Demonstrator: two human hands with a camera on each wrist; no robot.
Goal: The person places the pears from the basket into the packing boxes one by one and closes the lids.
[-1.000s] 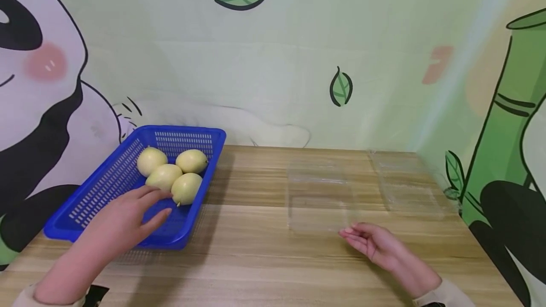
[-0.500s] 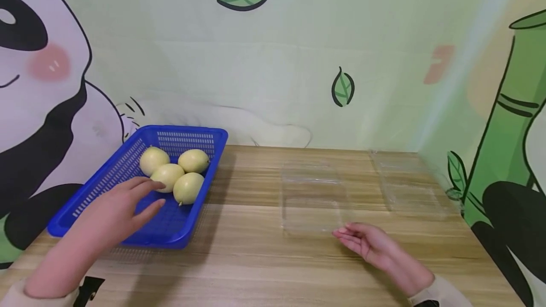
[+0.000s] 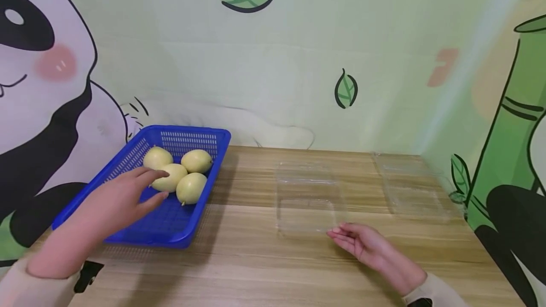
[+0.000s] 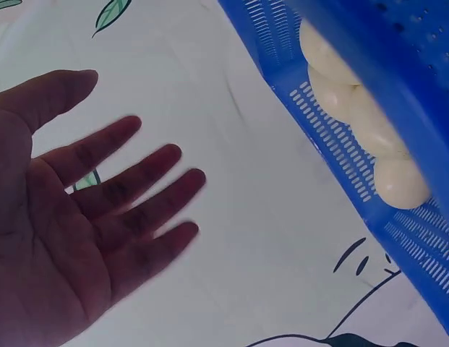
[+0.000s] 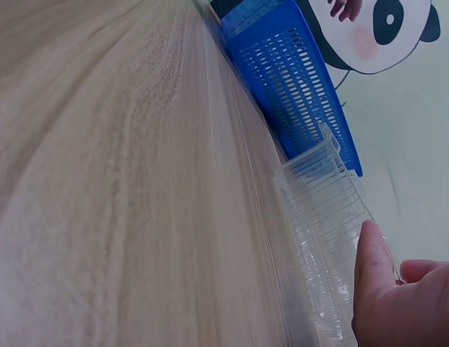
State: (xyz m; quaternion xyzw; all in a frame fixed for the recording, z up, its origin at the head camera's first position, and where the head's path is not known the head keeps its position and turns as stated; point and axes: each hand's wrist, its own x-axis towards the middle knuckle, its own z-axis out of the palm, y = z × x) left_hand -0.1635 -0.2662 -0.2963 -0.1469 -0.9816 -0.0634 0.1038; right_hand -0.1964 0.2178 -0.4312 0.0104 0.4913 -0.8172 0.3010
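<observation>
My left hand (image 3: 117, 205) hovers palm-down over the near part of a blue plastic basket (image 3: 182, 239), its fingers spread and relaxed. In the left wrist view nothing lies in that palm. Several pale yellow-green round fruits (image 3: 192, 187) with small stem nubs are grouped toward the basket's back right, the nearest ones just beyond my fingertips. A clear plastic box (image 3: 308, 203) rests on the table right of the basket. My right hand (image 3: 367, 248) pinches the rim at its near right corner; in the right wrist view, the thumb (image 5: 372, 260) presses against the box's edge.
A second transparent plastic piece (image 3: 411, 186) lies at the back right of the wooden table (image 3: 256, 269). Behind the table hangs a backdrop (image 3: 277, 84) printed with leaves, bamboo and pandas. The basket stands at the table's left, near the backdrop.
The clear box has slid a little left with my right hand at its corner. My left hand stays over the basket with slight drift. The head view has shifted slightly left.
</observation>
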